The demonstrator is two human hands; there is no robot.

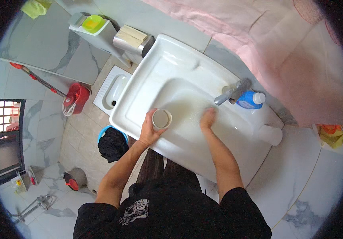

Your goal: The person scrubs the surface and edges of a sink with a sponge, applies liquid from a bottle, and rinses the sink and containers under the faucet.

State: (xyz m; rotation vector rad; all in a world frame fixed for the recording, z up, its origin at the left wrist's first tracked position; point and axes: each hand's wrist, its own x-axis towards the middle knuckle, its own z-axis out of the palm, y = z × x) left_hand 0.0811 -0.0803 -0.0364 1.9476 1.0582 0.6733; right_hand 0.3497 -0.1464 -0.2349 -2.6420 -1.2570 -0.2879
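My left hand is wrapped round a white cup, held upright over the near left part of the white sink. The cup's round opening faces up; I cannot tell what is inside it. My right hand is down in the basin, just below the metal faucet. Its fingers are blurred and partly lost against the wet white surface, so their pose is unclear. Cloudy water seems to lie in the basin around it. A grey cloth hangs by the faucet, beside a blue bottle with a white cap.
On the sink's right ledge is a white cylindrical container. Left of the sink are a squat toilet, a red mop bucket and a basin holding black cloth. A pink curtain hangs at the upper right.
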